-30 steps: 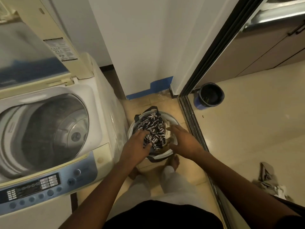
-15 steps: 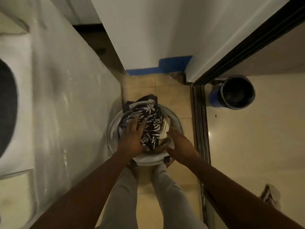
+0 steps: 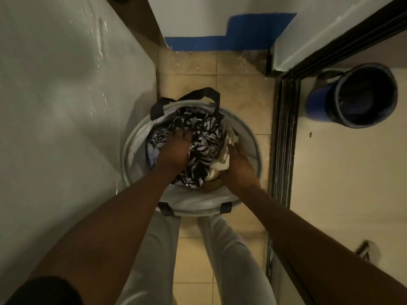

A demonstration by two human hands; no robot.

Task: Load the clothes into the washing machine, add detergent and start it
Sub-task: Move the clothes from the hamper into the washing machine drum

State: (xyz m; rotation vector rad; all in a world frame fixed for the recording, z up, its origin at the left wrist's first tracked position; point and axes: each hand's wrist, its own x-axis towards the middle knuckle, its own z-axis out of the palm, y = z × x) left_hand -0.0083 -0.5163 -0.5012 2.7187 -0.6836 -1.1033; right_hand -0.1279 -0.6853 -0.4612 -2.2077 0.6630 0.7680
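A round white laundry basket [image 3: 134,150] with dark handles stands on the tiled floor beside the washing machine's white side wall [image 3: 66,106]. It holds a black-and-white leaf-print garment [image 3: 204,146] on top of lighter clothes [image 3: 220,166]. My left hand [image 3: 174,150] presses down on the print garment with its fingers dug into the cloth. My right hand [image 3: 239,166] reaches in at the basket's right side and curls around the lighter clothes there. The machine's drum and control panel are out of view.
A blue bucket [image 3: 356,95] stands on the pale floor beyond the dark sliding-door track [image 3: 284,137]. A white wall with a blue base strip [image 3: 220,40] closes the far end. My legs in light trousers [image 3: 229,249] stand just behind the basket.
My head has bent lower over the basket, so the washing machine's top has left the view. Both hands have pushed deeper into the clothes.
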